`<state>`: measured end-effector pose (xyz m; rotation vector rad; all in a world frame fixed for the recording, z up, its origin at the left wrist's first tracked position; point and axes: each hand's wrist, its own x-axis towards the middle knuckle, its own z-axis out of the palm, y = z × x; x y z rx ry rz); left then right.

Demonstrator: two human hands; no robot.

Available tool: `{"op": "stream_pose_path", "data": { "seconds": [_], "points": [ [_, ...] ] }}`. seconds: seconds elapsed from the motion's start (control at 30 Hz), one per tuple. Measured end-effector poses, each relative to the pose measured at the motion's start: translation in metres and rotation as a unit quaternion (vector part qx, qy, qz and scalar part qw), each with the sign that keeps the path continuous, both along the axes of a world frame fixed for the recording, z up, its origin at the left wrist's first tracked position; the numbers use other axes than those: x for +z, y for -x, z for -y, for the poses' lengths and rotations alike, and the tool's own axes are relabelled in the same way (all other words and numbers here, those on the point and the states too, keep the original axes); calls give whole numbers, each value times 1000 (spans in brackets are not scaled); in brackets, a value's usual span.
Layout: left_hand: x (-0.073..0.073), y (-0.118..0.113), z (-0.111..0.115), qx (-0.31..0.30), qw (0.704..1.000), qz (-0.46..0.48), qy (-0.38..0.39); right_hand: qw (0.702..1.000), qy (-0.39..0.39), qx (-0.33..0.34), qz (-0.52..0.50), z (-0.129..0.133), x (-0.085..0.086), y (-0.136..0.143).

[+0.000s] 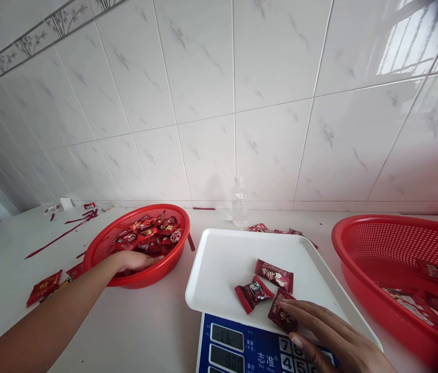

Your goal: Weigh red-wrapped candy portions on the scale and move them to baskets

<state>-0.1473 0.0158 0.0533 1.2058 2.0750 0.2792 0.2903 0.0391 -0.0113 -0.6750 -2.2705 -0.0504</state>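
Observation:
My left hand [137, 261] reaches into the red basket [102, 246] on the left, beside its pile of red candy packets [149, 235]; its fingertips are hidden among them. On the white tray [222, 259] of a blue scale [258, 344] lie three dark red packets. One, a long packet [275, 275], is at the back, and a twisted-end packet [253, 293] lies left of my right hand. My right hand [325, 331] has its fingers stretched out, and they touch the nearest packet [281, 311] at the tray's front edge.
A clear plastic bottle [239, 201] stands behind the tray near the tiled wall. Another red basket [362, 282] with a few packets is at the right. Red packets [44, 288] and red strips [61, 240] lie at the left, and more packets [258, 227] behind the tray.

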Motion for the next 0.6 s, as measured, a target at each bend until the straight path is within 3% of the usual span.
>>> {"op": "stream_pose_path", "data": {
  "seconds": [0.17,0.6],
  "points": [
    [4,6,2,12,989,128,80,1000,0,0,-12,1,2,0],
    [12,12,-1,-20,980,188,58,1000,23,1,-19,0,3,1]
  ]
}}
